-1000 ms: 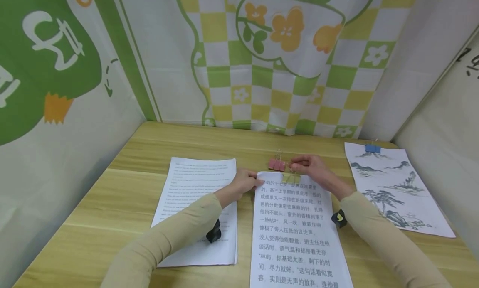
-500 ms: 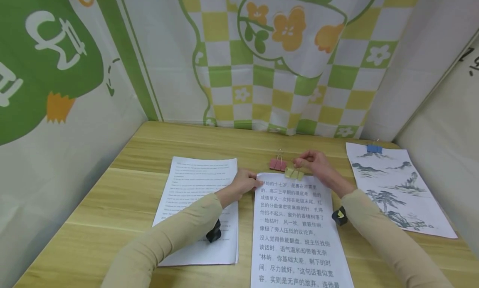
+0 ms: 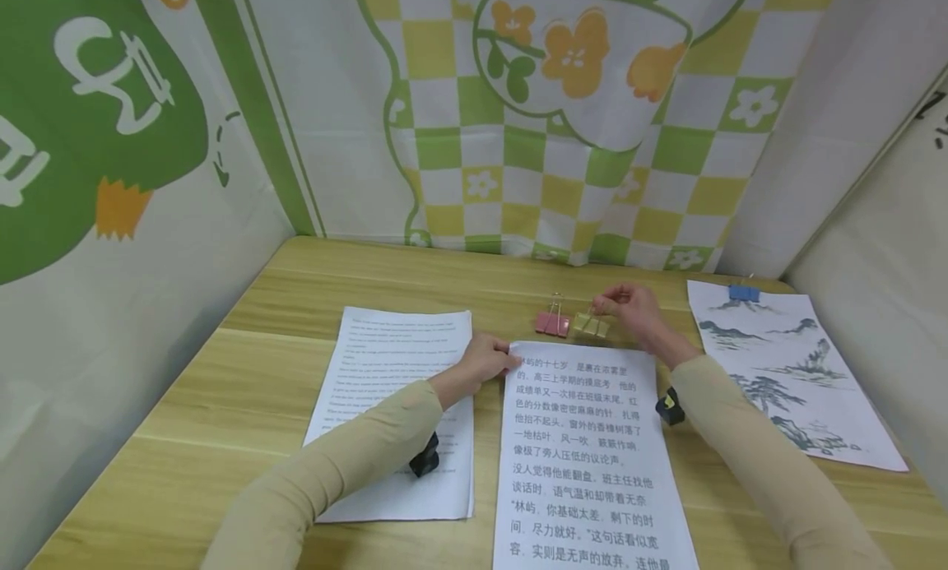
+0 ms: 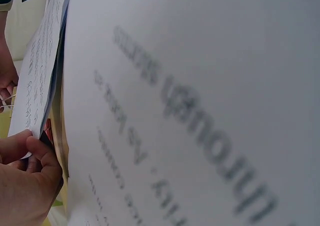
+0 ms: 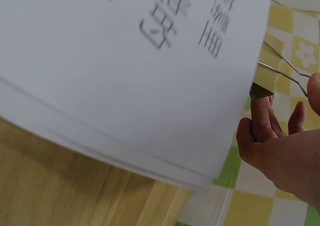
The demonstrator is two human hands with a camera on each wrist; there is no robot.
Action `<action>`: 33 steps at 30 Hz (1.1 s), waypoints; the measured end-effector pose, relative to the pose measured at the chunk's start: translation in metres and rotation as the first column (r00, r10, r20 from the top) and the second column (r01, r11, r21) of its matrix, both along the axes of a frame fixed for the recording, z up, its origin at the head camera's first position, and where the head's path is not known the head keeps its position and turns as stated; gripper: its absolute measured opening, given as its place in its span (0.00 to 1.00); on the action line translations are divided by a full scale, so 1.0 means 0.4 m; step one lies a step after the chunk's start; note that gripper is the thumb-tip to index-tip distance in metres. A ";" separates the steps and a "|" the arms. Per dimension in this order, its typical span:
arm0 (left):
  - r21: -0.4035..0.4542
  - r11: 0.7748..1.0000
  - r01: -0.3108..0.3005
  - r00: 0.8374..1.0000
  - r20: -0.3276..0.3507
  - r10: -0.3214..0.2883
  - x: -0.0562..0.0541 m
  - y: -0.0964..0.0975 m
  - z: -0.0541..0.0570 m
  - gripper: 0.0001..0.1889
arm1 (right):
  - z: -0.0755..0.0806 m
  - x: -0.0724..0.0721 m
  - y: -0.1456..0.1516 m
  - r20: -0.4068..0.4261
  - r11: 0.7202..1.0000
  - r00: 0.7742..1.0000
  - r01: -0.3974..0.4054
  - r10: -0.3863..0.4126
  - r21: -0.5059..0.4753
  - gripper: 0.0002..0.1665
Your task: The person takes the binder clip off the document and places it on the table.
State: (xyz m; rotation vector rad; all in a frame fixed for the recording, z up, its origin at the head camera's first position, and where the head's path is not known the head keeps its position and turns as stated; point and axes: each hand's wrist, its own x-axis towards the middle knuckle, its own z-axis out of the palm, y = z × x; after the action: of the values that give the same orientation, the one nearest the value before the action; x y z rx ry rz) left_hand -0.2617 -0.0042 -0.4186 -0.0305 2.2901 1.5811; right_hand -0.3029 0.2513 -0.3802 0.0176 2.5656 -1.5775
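here, we see the right hand (image 3: 635, 309) pinching a yellow metal binder clip (image 3: 592, 326) just past the top edge of a white printed paper stack (image 3: 578, 455), tan wooden tabletop (image 3: 392, 278) stretching beyond; the left hand (image 3: 480, 362) pinches its corner. unlike the head view, the right wrist shows its layered edge.

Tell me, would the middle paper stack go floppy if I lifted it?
Probably: the middle paper stack shows thin, layered edges, so it may sag. It could slide apart too, as the yellow clip is beyond its top edge.
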 end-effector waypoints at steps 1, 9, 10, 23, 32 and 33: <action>-0.001 1.000 0.000 1.000 -0.001 0.000 0.001 0.000 0.000 0.11 | -0.004 -0.005 0.002 0.001 1.000 1.000 0.003 -0.003 0.015 0.22; -0.007 1.000 0.007 1.000 -0.010 -0.007 0.003 -0.001 0.001 0.10 | -0.027 -0.027 0.010 0.046 0.998 0.999 0.015 -0.019 0.068 0.22; -0.006 1.000 0.006 1.000 -0.010 -0.006 0.003 -0.001 0.001 0.10 | -0.030 -0.029 0.010 0.046 0.997 0.999 0.011 -0.015 0.072 0.23; -0.003 1.000 0.015 1.000 -0.003 -0.015 0.003 -0.002 -0.001 0.11 | -0.057 -0.042 0.017 0.023 0.989 1.000 0.000 -0.003 0.149 0.17; -0.011 1.000 0.007 1.000 -0.001 -0.007 0.005 -0.003 0.001 0.13 | -0.050 -0.036 0.008 0.007 0.983 0.999 0.034 -0.036 0.179 0.13; -0.011 1.000 0.007 1.000 -0.002 -0.007 0.005 -0.003 0.001 0.12 | -0.049 -0.036 0.007 0.003 0.982 0.999 0.035 -0.037 0.184 0.13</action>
State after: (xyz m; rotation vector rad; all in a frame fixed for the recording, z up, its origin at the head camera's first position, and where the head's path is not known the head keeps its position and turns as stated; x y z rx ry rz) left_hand -0.2599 -0.0053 -0.4182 -0.0238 2.2986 1.5656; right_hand -0.3173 0.2540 -0.4000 0.0875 2.7109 -1.3431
